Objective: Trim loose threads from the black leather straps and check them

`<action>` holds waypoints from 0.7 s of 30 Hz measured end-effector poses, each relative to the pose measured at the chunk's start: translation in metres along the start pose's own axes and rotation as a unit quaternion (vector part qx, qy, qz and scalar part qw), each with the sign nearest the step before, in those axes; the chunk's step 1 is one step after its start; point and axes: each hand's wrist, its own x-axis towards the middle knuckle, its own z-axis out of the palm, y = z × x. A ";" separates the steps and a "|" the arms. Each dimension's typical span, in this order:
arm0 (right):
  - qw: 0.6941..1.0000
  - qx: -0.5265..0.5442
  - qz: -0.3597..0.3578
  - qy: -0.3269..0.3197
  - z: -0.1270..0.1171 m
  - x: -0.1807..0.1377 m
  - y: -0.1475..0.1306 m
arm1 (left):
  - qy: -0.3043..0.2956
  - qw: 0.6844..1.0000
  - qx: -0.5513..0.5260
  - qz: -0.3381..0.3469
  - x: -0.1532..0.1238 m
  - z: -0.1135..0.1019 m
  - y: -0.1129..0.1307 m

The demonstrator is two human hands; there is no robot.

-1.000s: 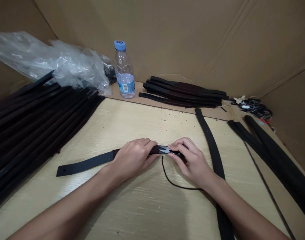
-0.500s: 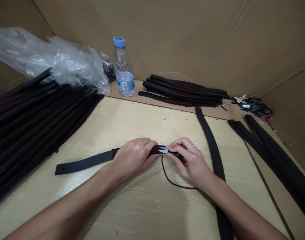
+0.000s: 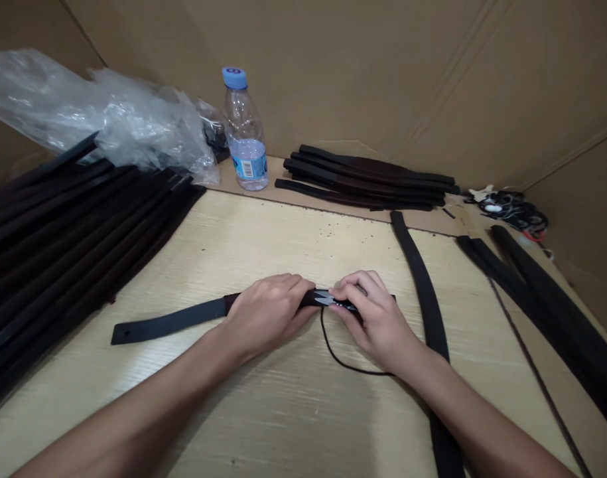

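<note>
My left hand (image 3: 266, 315) is shut over a black leather strap (image 3: 168, 322), whose punched end lies flat on the table to the left. My right hand (image 3: 375, 313) sits just beside it and holds small silver-bladed snips (image 3: 326, 299) against the strap. Their handles are mostly hidden by my fingers. The strap's far tip shows past my right hand. Under my hands, a thin black cord (image 3: 345, 358) curves across the table towards my right wrist.
A pale wood-grain table (image 3: 283, 411) lies inside cardboard walls (image 3: 383, 79). Dark strap piles (image 3: 84, 239) (image 3: 363, 179) (image 3: 542, 292) lie left, behind and right. A long strap (image 3: 425, 299) runs beneath my right forearm. Behind stand a water bottle (image 3: 244, 133) and crumpled plastic (image 3: 99, 113).
My right hand has shifted slightly left along the strap, exposing more of the strap's far tip. My left hand stays in place, and the whole view has tilted slightly.
</note>
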 end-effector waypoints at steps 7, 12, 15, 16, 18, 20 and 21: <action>0.999 0.000 -0.009 -0.033 -0.005 0.002 0.005 | 0.003 1.000 -0.015 0.010 -0.001 0.000 -0.001; 0.998 0.024 -0.006 -0.053 -0.013 0.002 0.009 | -0.002 0.999 -0.024 0.022 0.000 -0.002 -0.002; 0.998 0.034 -0.005 -0.048 -0.015 0.002 0.011 | -0.005 0.999 -0.023 0.023 0.000 -0.002 -0.002; 0.998 0.036 -0.006 -0.047 -0.016 0.002 0.011 | -0.006 0.999 -0.022 0.024 0.000 -0.002 -0.002; 0.998 0.040 -0.004 -0.045 -0.017 0.003 0.012 | -0.006 0.999 -0.021 0.023 0.000 -0.002 -0.003; 0.998 0.044 -0.001 -0.041 -0.019 0.003 0.013 | -0.008 0.999 -0.022 0.022 0.000 -0.002 -0.003; 0.998 0.047 -0.001 -0.041 -0.020 0.003 0.013 | -0.008 0.999 -0.022 0.022 0.000 -0.002 -0.003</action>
